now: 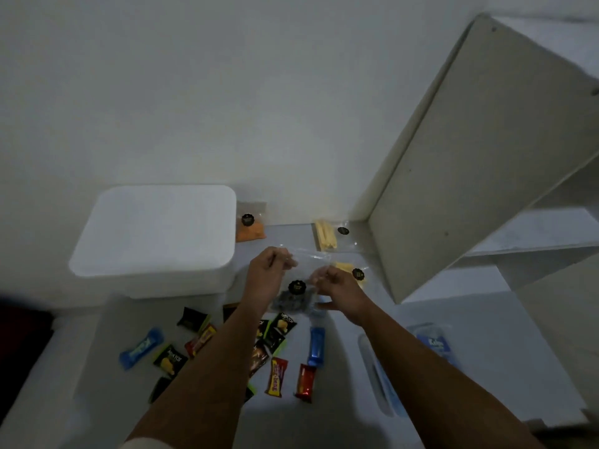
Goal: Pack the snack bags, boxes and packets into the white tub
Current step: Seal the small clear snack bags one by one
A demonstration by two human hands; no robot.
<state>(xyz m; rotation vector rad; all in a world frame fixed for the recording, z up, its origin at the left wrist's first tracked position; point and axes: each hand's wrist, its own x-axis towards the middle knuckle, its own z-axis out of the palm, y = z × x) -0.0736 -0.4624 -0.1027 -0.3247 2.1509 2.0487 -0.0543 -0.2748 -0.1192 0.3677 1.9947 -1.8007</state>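
The white tub (152,241) stands at the back left of the table with its lid on. In front of me, both hands hold up a clear bag of dark snacks (293,299) with a round black label. My left hand (267,270) pinches the bag's top left edge. My right hand (337,286) pinches its right side. Small packets lie on the table below: a blue one (141,348), a black and green one (170,359), a blue bar (316,346), a yellow and red one (275,377), a red one (304,382).
An orange snack bag (249,223) leans beside the tub. Two clear bags of pale yellow sticks (327,236) (351,273) lie further right. A beige shelf panel (479,163) rises on the right. A clear tray with a blue label (434,346) sits near the right edge.
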